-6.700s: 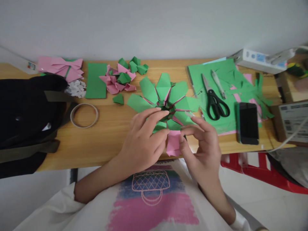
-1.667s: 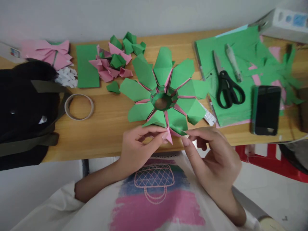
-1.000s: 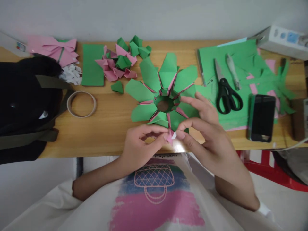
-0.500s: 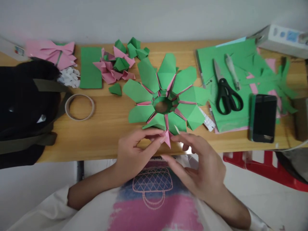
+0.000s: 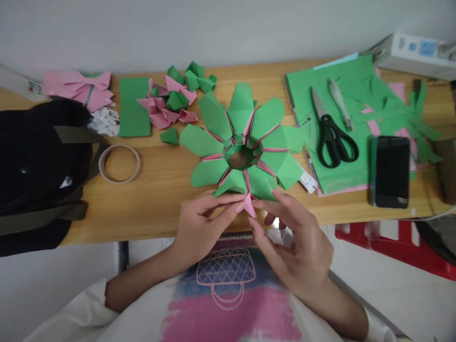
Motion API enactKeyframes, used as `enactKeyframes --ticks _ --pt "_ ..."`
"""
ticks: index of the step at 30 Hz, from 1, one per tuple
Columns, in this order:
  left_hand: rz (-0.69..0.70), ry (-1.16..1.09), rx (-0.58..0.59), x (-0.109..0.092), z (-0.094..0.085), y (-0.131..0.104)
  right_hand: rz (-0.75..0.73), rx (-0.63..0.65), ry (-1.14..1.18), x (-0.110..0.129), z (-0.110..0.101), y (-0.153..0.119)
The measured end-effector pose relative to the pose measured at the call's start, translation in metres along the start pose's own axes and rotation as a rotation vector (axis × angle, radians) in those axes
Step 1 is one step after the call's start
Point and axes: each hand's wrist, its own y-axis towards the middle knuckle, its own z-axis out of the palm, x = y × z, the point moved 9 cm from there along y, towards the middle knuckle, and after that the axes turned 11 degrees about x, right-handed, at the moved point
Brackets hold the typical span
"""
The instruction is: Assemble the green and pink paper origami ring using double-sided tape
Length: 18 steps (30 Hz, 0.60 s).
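A ring-shaped paper flower (image 5: 269, 117) with green petals and pink folds between them lies on the wooden table. At its near edge, a small pink folded piece (image 5: 249, 206) points toward my body. My left hand (image 5: 202, 226) pinches this piece from the left between thumb and fingers. From the right, my right hand (image 5: 298, 240) has its thumb and index fingertip against the pink piece, near its tip. The inside of the right palm is partly hidden.
A tape roll (image 5: 120, 164) and black bag (image 5: 39, 166) are left. Folded pink and green pieces (image 5: 162, 111) lie behind. Black scissors (image 5: 333, 140), a pen-like tool (image 5: 340, 104) and a phone (image 5: 391, 172) rest to the right, on or beside green sheets (image 5: 302, 90).
My right thumb has moved up to the tip of the pink piece, closing the gap to the index finger. The whole view has tilted slightly.
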Motion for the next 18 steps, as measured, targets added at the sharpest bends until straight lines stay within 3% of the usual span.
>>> enactKeyframes --ticks 6,12,18 --pt "0.026 -0.045 0.024 -0.004 0.003 0.003 0.019 -0.012 0.010 -0.002 -0.002 -0.003" --pt "0.115 -0.230 0.100 -0.007 0.012 0.002 0.075 -0.122 0.019 -0.010 -0.011 -0.002" --pt "0.178 -0.103 0.083 -0.016 0.011 0.002 0.193 -0.154 0.011 -0.015 -0.015 0.008"
